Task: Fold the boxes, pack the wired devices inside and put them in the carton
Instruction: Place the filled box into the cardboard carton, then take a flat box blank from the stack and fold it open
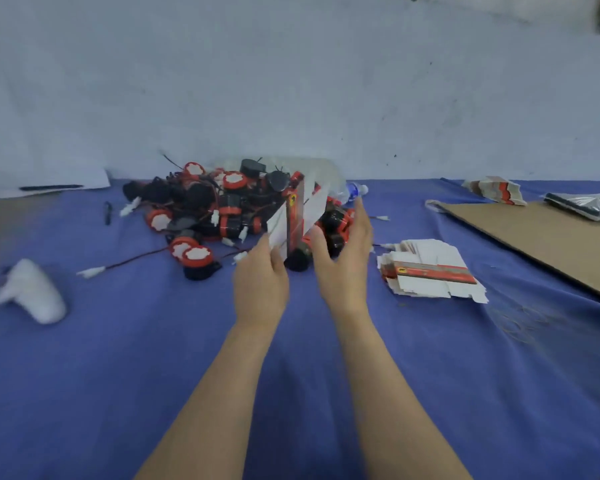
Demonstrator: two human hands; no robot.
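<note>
**Box (295, 216) upright between both hands at frame centre**

I see the left hand (260, 277) pinching a white flap of the half-folded red box. The right hand (343, 261) is spread, fingers straight, thumb against the box's lower right edge. A black device (298, 260) sits at the box's bottom end. Behind it, the pile of wired devices (208, 206) lies on the blue surface (291, 358). Flat boxes (430, 271) are stacked right of centre, near a cardboard sheet (551, 244).

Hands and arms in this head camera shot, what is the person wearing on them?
The left hand and right hand are bare, no gloves. The left forearm and right forearm are bare down to the picture's lower edge: no sleeves, watch or bracelet show.
</note>
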